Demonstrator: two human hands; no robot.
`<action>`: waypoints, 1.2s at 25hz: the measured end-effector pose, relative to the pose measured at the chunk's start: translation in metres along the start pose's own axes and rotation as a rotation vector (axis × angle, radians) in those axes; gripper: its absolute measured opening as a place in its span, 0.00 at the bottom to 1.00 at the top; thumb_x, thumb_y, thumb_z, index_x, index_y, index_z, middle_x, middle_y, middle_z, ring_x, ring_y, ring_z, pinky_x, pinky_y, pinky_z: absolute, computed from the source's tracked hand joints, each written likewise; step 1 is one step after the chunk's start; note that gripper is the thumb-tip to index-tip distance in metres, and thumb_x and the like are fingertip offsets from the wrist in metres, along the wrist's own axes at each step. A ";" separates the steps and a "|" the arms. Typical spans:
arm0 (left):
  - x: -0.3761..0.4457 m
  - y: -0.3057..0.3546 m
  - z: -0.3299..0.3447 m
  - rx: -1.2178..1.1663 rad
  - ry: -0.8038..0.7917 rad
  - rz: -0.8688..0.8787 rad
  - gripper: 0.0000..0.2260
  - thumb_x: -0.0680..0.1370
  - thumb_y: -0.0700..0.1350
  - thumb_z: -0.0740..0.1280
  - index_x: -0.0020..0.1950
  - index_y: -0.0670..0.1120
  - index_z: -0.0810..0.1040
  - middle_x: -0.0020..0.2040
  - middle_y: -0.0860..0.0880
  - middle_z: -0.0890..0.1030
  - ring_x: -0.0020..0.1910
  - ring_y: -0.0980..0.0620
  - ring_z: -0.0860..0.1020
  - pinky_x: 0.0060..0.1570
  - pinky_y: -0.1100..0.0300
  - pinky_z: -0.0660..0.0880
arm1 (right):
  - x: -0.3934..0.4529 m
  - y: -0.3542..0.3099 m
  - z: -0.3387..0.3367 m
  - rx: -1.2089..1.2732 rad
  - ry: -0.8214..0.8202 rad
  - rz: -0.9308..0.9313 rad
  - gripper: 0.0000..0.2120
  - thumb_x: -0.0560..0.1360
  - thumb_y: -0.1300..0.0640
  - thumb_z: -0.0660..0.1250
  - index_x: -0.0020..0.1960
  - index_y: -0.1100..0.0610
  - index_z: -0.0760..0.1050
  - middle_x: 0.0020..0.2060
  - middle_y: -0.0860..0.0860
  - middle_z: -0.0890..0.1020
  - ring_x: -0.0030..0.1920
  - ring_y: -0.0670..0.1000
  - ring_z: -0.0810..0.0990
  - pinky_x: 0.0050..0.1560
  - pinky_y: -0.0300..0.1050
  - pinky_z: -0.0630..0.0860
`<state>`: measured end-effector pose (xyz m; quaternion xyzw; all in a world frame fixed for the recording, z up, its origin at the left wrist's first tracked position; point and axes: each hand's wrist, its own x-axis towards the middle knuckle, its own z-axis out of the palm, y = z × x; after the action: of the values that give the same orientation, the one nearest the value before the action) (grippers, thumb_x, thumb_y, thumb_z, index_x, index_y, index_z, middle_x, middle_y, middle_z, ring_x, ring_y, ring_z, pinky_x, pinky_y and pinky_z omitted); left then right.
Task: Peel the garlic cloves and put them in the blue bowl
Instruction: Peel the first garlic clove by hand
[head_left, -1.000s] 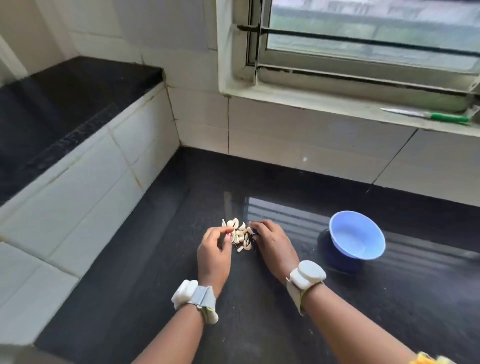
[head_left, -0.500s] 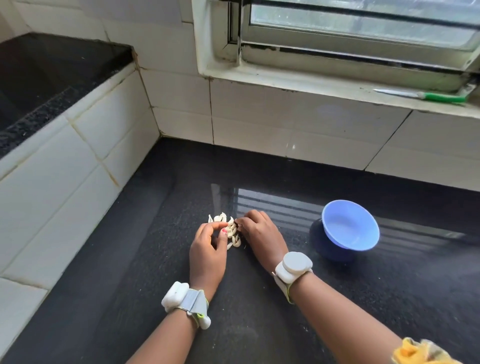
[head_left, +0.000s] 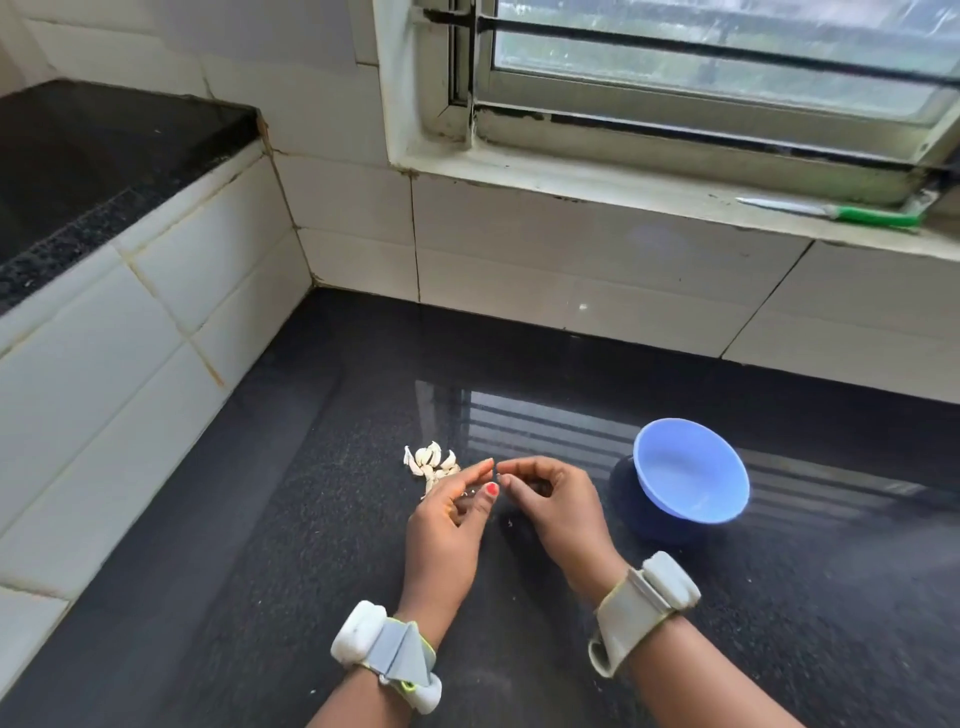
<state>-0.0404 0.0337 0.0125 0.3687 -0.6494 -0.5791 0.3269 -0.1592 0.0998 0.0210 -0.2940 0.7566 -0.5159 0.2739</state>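
Both hands meet fingertip to fingertip over the counter (head_left: 311, 571): our left hand (head_left: 445, 525) and right hand (head_left: 558, 512) look pinched on something tiny, probably a clove, can't quite tell. Garlic cloves (head_left: 430, 462) sit just beyond the left hand, so it's nearer. Blue bowl (head_left: 691, 470), looking empty, waits beside the right one.

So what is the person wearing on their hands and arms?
Each bare wrist has a grey strap with a chunky white pod: the left band and the right band. The left hand has a red-painted thumbnail. A bit of yellow sleeve may show in older pictures, not now.
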 end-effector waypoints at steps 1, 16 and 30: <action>0.001 0.004 0.005 -0.070 -0.008 -0.046 0.09 0.75 0.42 0.69 0.54 0.52 0.81 0.50 0.51 0.83 0.43 0.55 0.83 0.45 0.63 0.78 | -0.002 -0.003 -0.002 0.131 -0.045 0.053 0.06 0.75 0.63 0.70 0.48 0.55 0.84 0.41 0.50 0.87 0.43 0.49 0.85 0.46 0.40 0.79; 0.005 0.014 0.011 -0.328 0.069 -0.304 0.05 0.72 0.37 0.72 0.47 0.43 0.83 0.40 0.47 0.85 0.38 0.53 0.83 0.39 0.64 0.78 | -0.015 -0.017 -0.011 -0.158 0.053 -0.098 0.04 0.74 0.57 0.73 0.45 0.49 0.84 0.36 0.40 0.84 0.40 0.39 0.83 0.42 0.35 0.80; 0.020 0.019 0.024 -0.299 0.063 -0.282 0.03 0.74 0.35 0.70 0.42 0.41 0.83 0.33 0.48 0.84 0.33 0.54 0.81 0.37 0.62 0.79 | 0.004 -0.021 -0.013 -0.588 0.112 -0.442 0.03 0.73 0.59 0.71 0.44 0.59 0.82 0.39 0.54 0.82 0.37 0.53 0.78 0.38 0.47 0.75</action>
<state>-0.0731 0.0295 0.0285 0.4211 -0.4876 -0.6974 0.3140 -0.1682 0.0987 0.0443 -0.4878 0.8045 -0.3384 0.0179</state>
